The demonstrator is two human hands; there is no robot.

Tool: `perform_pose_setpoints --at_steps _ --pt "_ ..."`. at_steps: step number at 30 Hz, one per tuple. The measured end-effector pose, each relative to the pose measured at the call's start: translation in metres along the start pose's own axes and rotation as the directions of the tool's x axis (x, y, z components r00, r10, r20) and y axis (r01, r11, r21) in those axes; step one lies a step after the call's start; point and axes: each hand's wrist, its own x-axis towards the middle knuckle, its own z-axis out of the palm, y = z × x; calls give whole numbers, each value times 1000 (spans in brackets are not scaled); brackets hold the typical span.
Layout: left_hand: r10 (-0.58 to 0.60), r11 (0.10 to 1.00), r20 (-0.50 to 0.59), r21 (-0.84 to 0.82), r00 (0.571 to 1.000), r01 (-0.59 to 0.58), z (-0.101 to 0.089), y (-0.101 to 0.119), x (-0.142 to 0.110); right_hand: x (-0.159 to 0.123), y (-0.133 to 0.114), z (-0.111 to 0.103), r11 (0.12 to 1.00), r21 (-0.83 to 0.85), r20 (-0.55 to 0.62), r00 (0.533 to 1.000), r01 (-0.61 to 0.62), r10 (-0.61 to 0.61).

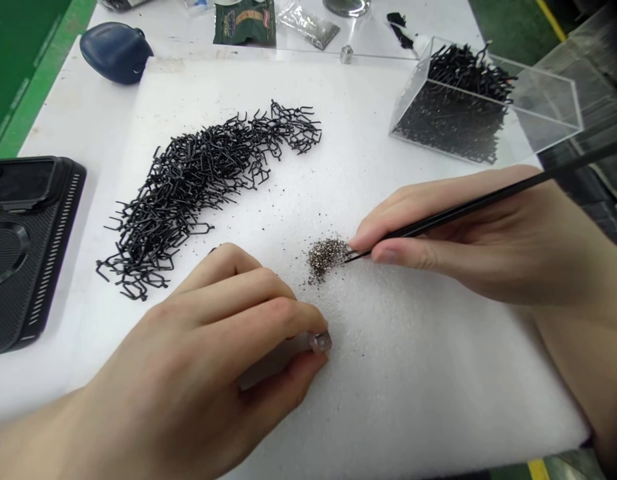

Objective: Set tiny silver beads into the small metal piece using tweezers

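We get a bright, even scene, lit softly from above, and the white foam sheet (413, 407) comes close to glaring. Shadows stay faint and soft under the left hand (203, 347) and right hand (463, 233). We catch pale highlights along the clear acrylic box (538, 100). Focus holds well at the centre, while the top right corner looks darker and softer, and the wide lens bends the edges.

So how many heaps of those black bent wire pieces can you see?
2: one long heap on the white foam sheet, and another heap inside the clear plastic box at upper right.
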Motion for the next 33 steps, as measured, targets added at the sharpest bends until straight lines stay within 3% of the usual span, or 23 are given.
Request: perform_pose_setpoints --at_steps 12,18,20,25,33 --pt "4 1000 -5 -12 1000 -4 0 0 0 -1 1 -2 1000 23 -16 1000 9 -9" --pt "9 1000 -50 28 999 -8 2 1 2 -4 -6 1 998 57 -90 996 7 -2" --pt "20 999 -59 44 998 -17 2 1 1 -5 -10 4 994 105 -57 998 21 -15" --pt "44 999 -92 36 995 -41 1 4 1 -7 -13 14 971 227 151 982 79 -116" --pt "40 999 -33 32 999 -39 -5 4 7 -6 -9 17 969 218 209 964 119 -165"
